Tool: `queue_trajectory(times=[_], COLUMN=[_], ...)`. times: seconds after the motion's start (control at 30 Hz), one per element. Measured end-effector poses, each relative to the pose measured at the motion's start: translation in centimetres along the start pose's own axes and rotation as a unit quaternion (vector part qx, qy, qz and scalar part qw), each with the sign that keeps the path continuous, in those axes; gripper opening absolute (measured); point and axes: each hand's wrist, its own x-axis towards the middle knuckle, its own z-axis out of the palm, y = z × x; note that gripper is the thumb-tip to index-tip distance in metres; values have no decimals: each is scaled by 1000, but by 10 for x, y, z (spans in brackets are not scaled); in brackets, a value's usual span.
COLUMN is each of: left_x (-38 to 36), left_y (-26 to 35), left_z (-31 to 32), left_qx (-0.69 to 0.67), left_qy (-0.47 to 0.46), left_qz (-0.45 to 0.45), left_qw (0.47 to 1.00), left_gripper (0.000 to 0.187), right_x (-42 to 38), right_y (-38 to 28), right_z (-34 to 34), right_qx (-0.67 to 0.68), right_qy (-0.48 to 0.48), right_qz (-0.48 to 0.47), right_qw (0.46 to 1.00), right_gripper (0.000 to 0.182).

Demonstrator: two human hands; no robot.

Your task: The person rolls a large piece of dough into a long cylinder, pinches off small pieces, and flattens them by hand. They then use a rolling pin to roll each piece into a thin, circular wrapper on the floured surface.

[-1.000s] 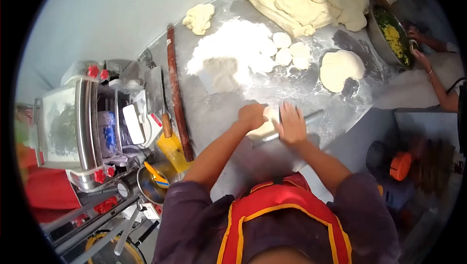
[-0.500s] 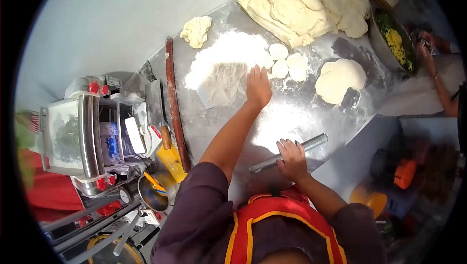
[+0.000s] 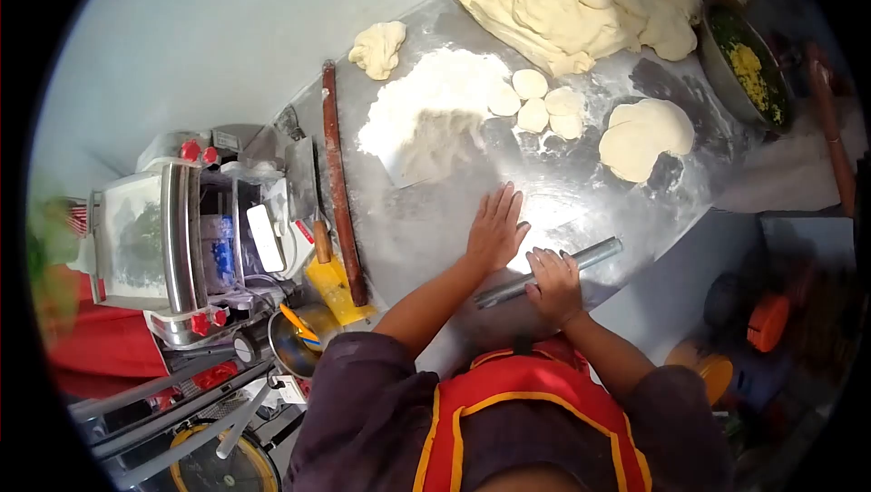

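My left hand (image 3: 495,227) lies palm down and open over the metal table (image 3: 408,238), fingers stretched out; whether anything is under the palm is hidden. Close by on the right, my right hand (image 3: 555,285) is closed over a grey rolling pin (image 3: 594,254) near the front edge. Beyond my hands are a heap of white flour (image 3: 426,97) and several small dough discs (image 3: 533,115) grouped at its right side. A wide, flattened round of dough (image 3: 640,136) sits farther right.
A large mass of dough (image 3: 581,7) covers the back, with a small dough lump (image 3: 377,49) to its left. A long reddish stick (image 3: 334,175) lies along the left edge, beside a yellow scraper (image 3: 340,291). At right are a filling bowl (image 3: 780,97) and another person's arm (image 3: 830,120).
My left hand has moved from beside the dough discs back toward my body, close to the rolling pin. My right hand stays on the pin. The view has shifted slightly.
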Motion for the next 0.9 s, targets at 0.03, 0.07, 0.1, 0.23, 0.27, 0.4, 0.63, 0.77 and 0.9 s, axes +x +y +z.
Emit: queue_trajectory(times=[0.03, 0.07, 0.1, 0.23, 0.27, 0.4, 0.63, 0.77, 0.9], left_x=[7, 13, 18, 39, 42, 41, -30, -78, -117], left_y=[3, 6, 10, 14, 13, 12, -9, 8, 6], left_z=[0, -1, -6, -6, 1, 9, -30, -26, -42], left_qx=[4, 9, 15, 26, 30, 25, -99, -99, 68], left_qy=[-20, -39, -62, -65, -48, 35, -42, 60, 23], left_qz=[-11, -21, -34, -44, -40, -12, -124, -159, -118], left_qw=[1000, 999, 997, 997, 998, 999, 986, 980, 990], left_gripper=[67, 69, 71, 76, 76, 67, 41, 48, 66], right_x=[1, 2, 1, 2, 4, -2, -6, 6, -1], right_y=[2, 3, 2, 2, 2, -3, 37, -3, -14], right_z=[-1, 0, 1, -3, -4, -22, -37, -32, 1], right_qx=[6, 11, 21, 40, 31, 36, 20, 9, -28], right_qy=[-8, -16, -26, -23, -7, 1, -6, 16, 78], right_qz=[5, 8, 13, 10, 0, -65, -46, -23, 45], right_qw=[1000, 1000, 999, 999, 1000, 997, 999, 1000, 996], right_gripper=[62, 62, 63, 66, 66, 69, 39, 37, 51])
